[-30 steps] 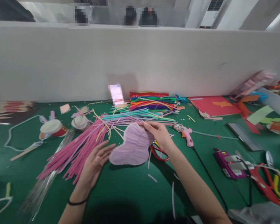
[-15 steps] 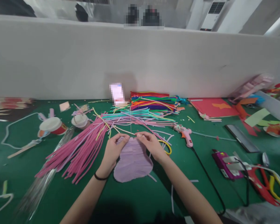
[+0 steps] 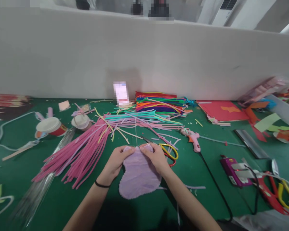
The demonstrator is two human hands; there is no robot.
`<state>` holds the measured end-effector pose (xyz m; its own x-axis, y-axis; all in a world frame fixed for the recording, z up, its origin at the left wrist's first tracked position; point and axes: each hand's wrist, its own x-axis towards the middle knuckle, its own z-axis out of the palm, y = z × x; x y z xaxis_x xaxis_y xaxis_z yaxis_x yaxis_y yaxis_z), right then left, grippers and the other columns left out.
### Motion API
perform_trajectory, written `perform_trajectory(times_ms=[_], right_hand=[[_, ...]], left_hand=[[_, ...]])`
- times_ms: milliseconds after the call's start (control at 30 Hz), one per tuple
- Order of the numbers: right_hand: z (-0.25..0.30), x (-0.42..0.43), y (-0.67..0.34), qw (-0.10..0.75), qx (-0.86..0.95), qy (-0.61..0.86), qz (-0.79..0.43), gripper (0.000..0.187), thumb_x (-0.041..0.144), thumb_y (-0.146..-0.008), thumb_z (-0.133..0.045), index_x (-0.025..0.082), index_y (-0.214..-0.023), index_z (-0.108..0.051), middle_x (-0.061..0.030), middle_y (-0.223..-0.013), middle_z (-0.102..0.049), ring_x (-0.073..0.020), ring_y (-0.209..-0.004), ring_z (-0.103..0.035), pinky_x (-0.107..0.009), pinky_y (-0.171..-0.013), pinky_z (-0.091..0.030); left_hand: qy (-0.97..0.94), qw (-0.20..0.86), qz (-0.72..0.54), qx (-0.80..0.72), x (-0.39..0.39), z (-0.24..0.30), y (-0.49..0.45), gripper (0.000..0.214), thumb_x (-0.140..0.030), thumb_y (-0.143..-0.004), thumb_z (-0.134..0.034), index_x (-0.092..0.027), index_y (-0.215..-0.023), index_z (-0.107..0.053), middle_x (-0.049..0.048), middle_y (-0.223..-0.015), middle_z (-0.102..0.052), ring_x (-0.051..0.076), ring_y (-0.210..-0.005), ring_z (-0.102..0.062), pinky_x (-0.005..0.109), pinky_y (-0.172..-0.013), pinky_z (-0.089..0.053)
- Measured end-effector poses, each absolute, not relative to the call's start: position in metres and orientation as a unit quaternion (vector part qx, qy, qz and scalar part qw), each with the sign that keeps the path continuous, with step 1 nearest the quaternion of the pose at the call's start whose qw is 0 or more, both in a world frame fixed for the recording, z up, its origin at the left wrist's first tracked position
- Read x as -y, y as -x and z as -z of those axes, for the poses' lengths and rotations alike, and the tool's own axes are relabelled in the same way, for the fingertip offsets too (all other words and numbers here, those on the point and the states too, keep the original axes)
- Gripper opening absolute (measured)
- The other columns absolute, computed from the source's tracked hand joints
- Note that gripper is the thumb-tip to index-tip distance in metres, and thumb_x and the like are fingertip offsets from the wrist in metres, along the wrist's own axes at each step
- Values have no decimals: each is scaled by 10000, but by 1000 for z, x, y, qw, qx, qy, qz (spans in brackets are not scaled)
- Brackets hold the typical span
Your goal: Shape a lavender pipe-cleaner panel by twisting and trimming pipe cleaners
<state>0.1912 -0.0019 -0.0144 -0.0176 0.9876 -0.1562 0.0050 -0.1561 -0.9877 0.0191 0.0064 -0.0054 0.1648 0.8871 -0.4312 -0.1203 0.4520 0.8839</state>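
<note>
A lilac, ribbed, stocking-shaped piece made of pipe cleaners (image 3: 138, 175) lies on the green table (image 3: 202, 205) in front of me. My left hand (image 3: 117, 160) pinches its upper left edge, fingers closed on it. My right hand (image 3: 154, 156) grips the upper right edge the same way. A black band sits on my left wrist. Just right of my right hand lie scissors with yellow and red handles (image 3: 170, 152).
A sheaf of pink pipe cleaners (image 3: 79, 154) spreads to the left, mixed coloured ones (image 3: 156, 106) lie behind. A pink glue gun (image 3: 194, 141), a purple device (image 3: 233, 170), red paper (image 3: 223, 110) and more scissors (image 3: 279, 189) are at the right. Paper cups (image 3: 50, 126) stand left. A white partition rises behind.
My left hand came from the table to the lilac piece's top edge. Both hands have drawn the piece nearer to me, uncovering the scissors.
</note>
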Motion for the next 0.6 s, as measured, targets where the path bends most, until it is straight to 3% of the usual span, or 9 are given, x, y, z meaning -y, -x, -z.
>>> perform_trajectory(times_ms=[467, 600], right_hand=[[16, 2, -195, 443, 475, 554, -520, 310, 408, -692, -728, 215, -935, -737, -19, -849, -691, -175, -742, -579, -269, -663, -438], [14, 0, -196, 453, 457, 543, -540, 350, 496, -748, -675, 194, -920, -723, -17, -797, -678, -159, -696, -564, -255, -630, -423]], left_hand=[[-377, 644, -400, -532, -7, 7, -20, 258, -335, -600, -814, -138, -753, -746, 48, -729, -704, 156, -647, -595, 240, -614, -425], [-369, 632, -427, -531, -7, 4, -18, 294, -370, -618, -811, -147, -794, -735, 47, -745, -715, 154, -655, -612, 224, -597, -423]])
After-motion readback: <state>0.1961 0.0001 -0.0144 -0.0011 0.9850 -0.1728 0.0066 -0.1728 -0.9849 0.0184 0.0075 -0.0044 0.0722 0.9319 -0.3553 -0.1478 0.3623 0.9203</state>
